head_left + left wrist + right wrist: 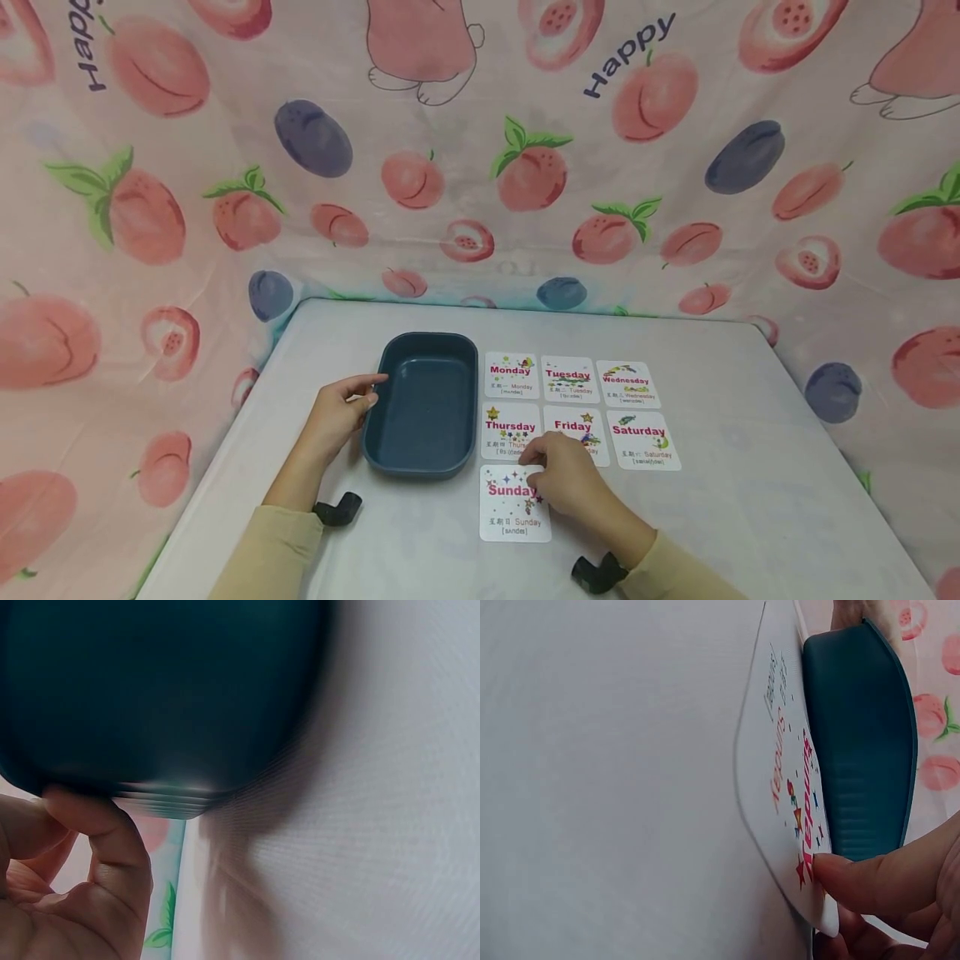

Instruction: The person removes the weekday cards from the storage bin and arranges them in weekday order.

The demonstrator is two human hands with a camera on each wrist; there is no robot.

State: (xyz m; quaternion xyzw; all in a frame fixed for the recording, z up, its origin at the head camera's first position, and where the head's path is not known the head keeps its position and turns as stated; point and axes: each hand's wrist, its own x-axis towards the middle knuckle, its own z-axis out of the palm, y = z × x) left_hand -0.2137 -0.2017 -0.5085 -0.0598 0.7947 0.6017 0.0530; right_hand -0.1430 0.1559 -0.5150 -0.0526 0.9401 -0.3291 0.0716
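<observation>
A dark blue rectangular tray [429, 408] with rounded corners stands on the white table, with nothing inside it. My left hand [335, 418] holds its left rim, index finger over the edge and thumb against the side; the left wrist view shows the tray's wall [165, 697] close up. With thumb and fingers, my right hand [573, 479] pinches the right edge of the Sunday card [508, 523]. In the right wrist view, the thumb lies on the card's printed face [780, 772] and the other fingers are partly hidden behind its edge.
Beyond the Sunday card lie Monday [512, 379], Tuesday [570, 390] and Wednesday [630, 393] in a row. Thursday [506, 417], Friday [568, 414] and Saturday [648, 450] form the nearer row, Friday partly covered by my right hand. A peach-printed cloth [450, 150] hangs behind the table.
</observation>
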